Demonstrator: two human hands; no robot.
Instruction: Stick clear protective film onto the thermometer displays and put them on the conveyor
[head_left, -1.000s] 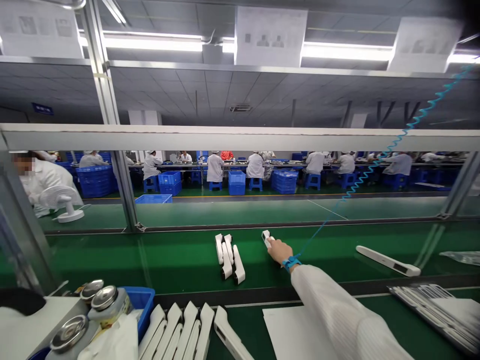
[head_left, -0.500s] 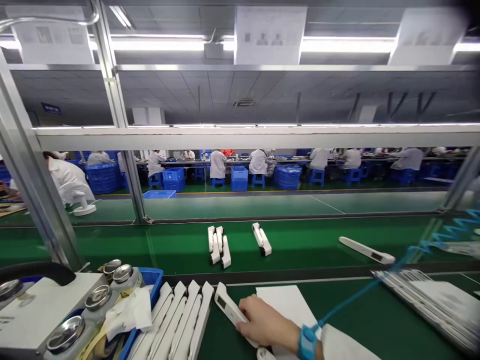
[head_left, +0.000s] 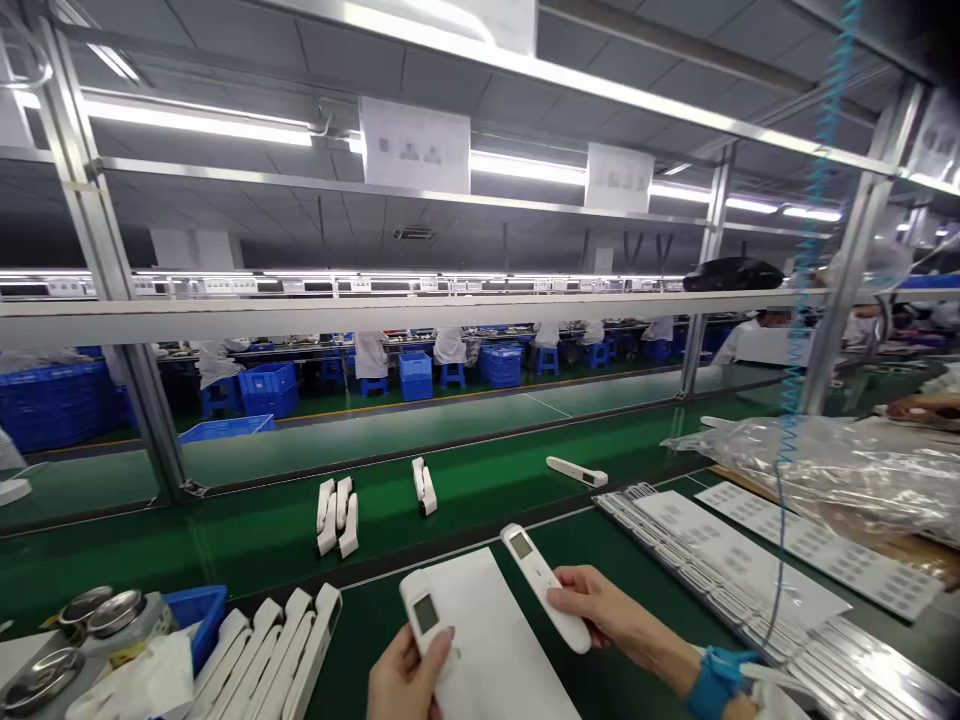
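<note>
My left hand (head_left: 409,675) is closed round a white handheld thermometer (head_left: 418,592) with a small grey display, its thumb on the front. My right hand (head_left: 604,610) grips a second white thermometer (head_left: 536,575), tilted with its display end up and to the left. Between the two lies a blank white sheet (head_left: 495,630) on the green bench, partly covered by my left hand and its thermometer. A blue wrist strap (head_left: 716,680) circles my right wrist. Several more white thermometers (head_left: 289,640) lie side by side at the lower left.
On the green belt (head_left: 480,480) ahead lie two small groups of thermometers (head_left: 337,515) (head_left: 424,487) and a single one (head_left: 577,471). Metal-lidded jars (head_left: 116,612) and a blue bin (head_left: 196,610) stand left. Stacked label sheets (head_left: 735,555) and clear plastic bags (head_left: 832,465) lie right.
My view has swung to the right. My left hand has come into view holding a thermometer. My right hand has raised its thermometer off the bench.
</note>
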